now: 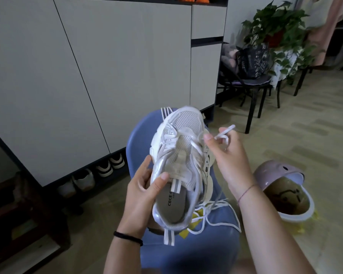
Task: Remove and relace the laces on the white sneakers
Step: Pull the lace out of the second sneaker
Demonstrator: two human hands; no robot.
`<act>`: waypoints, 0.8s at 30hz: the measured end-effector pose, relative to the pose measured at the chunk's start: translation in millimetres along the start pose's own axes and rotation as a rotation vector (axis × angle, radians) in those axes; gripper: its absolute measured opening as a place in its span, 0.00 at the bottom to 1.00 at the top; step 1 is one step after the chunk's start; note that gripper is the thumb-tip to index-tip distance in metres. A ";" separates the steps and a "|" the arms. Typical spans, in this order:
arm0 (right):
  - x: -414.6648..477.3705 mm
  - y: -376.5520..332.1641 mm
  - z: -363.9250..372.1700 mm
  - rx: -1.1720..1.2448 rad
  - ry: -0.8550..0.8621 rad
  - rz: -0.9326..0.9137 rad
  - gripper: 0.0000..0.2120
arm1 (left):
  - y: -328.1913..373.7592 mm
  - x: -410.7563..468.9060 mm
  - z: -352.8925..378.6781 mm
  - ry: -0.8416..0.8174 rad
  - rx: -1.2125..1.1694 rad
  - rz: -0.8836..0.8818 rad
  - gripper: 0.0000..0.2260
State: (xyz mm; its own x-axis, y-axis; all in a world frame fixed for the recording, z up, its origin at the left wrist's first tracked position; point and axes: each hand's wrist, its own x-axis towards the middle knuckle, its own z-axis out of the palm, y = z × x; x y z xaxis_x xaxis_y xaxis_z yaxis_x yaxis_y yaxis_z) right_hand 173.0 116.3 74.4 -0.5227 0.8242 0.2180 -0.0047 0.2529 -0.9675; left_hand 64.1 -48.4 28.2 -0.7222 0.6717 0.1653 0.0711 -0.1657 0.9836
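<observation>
You hold one white mesh sneaker with silvery side overlays [184, 155] above the blue plastic seat [216, 246], toe pointing away from you and the opening facing you, so the grey insole with dark lettering shows. Your left hand [143, 196] grips it at the collar, thumb pressed beside the tongue and fingers curled round the outer side. Your right hand [230, 155] is just right of the upper eyelets, its fingers closed in a pinch on a loop of flat white lace [225, 131] that runs back to the shoe. More white lace [222, 224] lies in loose coils on the seat; whether it is the same lace cannot be told
</observation>
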 end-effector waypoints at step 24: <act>-1.7 -3.0 9.1 -0.095 0.113 -0.140 0.16 | 0.0 -0.1 8.9 -0.025 -0.036 0.019 0.40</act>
State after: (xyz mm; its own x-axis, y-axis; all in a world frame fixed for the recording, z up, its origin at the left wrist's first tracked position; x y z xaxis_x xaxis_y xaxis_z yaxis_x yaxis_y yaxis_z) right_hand 166.2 109.5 75.8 -0.4237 0.8279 0.3673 0.0131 0.4111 -0.9115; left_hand 70.3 -42.1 28.8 -0.7031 0.6861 0.1866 0.0596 -0.2046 0.9770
